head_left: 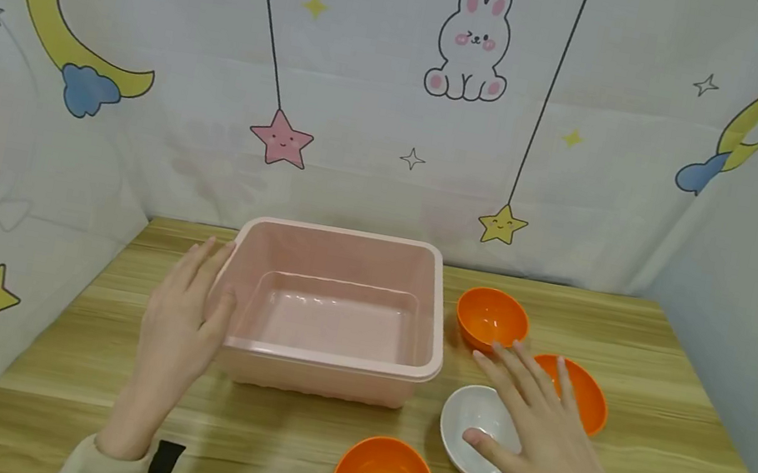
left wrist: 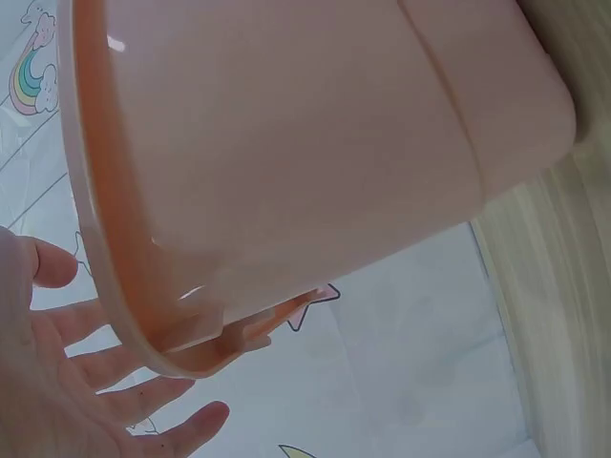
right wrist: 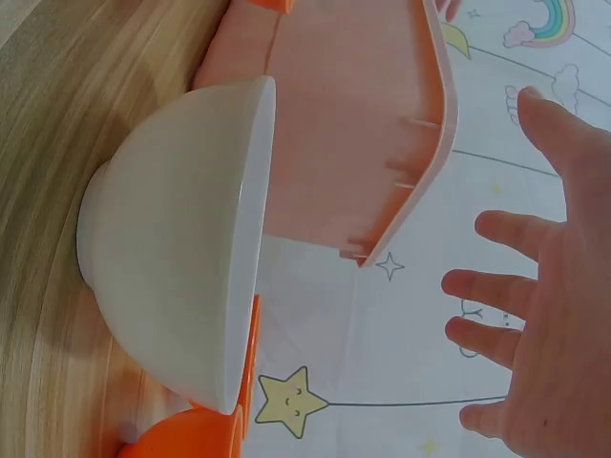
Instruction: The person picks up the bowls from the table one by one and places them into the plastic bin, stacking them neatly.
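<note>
Wooden table [head_left: 653,454], left hand [head_left: 177,323] fingers spread beside pink tub [head_left: 326,362] rim, right hand [head_left: 542,434] fingers spread above white bowl [head_left: 473,414]

Pink tub [head_left: 336,305] blocks table centre. White bowl [head_left: 477,431] and three orange bowls [head_left: 491,317] crowd its right. Bare wooden table [head_left: 675,458] far right; narrow strip left.

left hand [head_left: 182,316]: flat, fingers straight, palm facing right | right hand [head_left: 538,430]: spread, palm down, hovering
</note>
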{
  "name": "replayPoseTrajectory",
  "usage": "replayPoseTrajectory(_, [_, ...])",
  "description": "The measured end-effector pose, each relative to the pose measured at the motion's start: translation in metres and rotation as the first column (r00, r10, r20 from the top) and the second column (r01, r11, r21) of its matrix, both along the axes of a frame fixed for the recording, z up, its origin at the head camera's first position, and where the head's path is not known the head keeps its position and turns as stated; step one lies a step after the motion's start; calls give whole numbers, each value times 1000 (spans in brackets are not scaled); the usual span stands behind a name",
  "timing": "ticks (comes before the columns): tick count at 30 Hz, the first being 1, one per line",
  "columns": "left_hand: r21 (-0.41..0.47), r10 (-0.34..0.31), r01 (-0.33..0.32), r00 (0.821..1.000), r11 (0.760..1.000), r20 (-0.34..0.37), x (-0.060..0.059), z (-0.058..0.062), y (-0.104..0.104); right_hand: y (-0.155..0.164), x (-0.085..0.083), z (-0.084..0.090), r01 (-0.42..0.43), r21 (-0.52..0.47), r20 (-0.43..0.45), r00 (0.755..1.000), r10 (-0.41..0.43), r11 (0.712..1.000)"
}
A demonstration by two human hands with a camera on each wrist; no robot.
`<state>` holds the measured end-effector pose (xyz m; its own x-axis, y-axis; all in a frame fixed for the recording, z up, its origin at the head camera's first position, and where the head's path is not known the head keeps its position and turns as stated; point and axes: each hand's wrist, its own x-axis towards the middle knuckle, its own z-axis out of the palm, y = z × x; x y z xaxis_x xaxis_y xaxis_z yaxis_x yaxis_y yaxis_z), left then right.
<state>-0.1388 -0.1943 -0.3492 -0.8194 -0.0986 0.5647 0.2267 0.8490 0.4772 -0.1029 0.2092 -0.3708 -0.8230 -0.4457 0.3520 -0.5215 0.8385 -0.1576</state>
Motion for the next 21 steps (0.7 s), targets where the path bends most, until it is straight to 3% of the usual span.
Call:
replayPoseTrajectory(8, [49,24,-24,1000,999,-11,-5,-4,-5,-9,2,6,-39,-4,-14,999,38,999])
replayPoseTrajectory(15, [113,10,-5,999,994,-38,-8,-11,-7,-11,7,3,-61,2,-25,998,62,998])
replayPoseTrajectory(21, [172,10,-6,1000,985,-22,-10,-14,-9,-13,9,0,-102,3,-72,992,102,995])
